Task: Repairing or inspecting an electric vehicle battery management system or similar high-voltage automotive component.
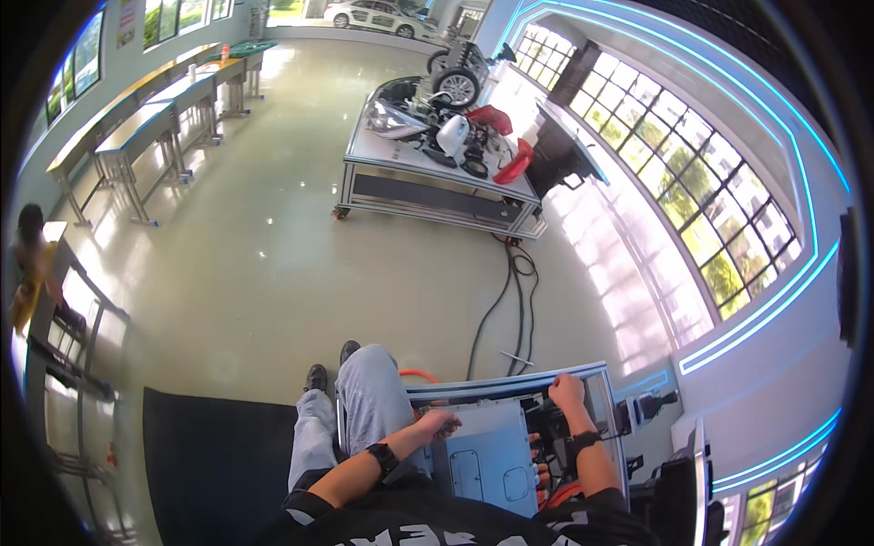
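A flat silver-grey metal box point(496, 420) with bolted cover plates sits below me inside an aluminium-profile frame point(596, 371). Above the box's near-left part is my left hand point(440, 424), its fingers curled together; whatever they may hold is too small to see. My right hand point(566, 391) is closed like a fist at the frame's far rail, right of the box. I cannot make out what is in it. Orange cables point(563, 494) and dark parts lie between the box and the frame's right side, below my right forearm.
A black mat point(218, 464) covers the floor at left. Black cables point(519, 309) trail from the frame toward a wheeled bench point(437, 187) loaded with vehicle parts. Worktables point(137, 127) line the left wall, and a seated person point(36, 264) is at the far left.
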`<action>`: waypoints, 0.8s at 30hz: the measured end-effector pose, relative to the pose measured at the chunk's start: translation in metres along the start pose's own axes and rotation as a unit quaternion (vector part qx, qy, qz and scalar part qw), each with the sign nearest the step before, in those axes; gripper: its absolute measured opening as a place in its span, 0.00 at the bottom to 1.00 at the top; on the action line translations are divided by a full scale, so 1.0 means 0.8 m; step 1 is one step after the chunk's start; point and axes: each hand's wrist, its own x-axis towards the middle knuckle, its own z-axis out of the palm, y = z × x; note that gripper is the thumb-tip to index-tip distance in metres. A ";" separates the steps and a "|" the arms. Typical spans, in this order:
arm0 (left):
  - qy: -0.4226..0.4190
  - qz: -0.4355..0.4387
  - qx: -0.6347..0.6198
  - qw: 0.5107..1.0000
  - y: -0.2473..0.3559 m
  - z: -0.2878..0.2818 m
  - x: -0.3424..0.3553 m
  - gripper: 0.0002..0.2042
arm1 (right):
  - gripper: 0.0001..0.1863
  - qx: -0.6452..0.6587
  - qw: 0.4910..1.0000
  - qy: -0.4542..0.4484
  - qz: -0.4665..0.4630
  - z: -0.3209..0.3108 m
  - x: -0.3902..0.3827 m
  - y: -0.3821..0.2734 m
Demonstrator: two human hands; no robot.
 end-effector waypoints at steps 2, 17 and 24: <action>-0.003 -0.001 -0.022 1.000 -0.005 -0.008 0.001 0.10 | 0.09 0.021 0.999 0.009 -0.038 -0.003 0.004 -0.008; 0.031 -0.005 -0.004 0.999 0.001 -0.009 0.009 0.10 | 0.20 -0.157 0.715 -0.313 -0.606 -0.046 0.018 0.033; 0.042 -0.015 -0.023 0.999 -0.010 -0.008 0.011 0.10 | 0.20 -0.132 0.795 -0.322 -0.497 -0.040 0.022 0.043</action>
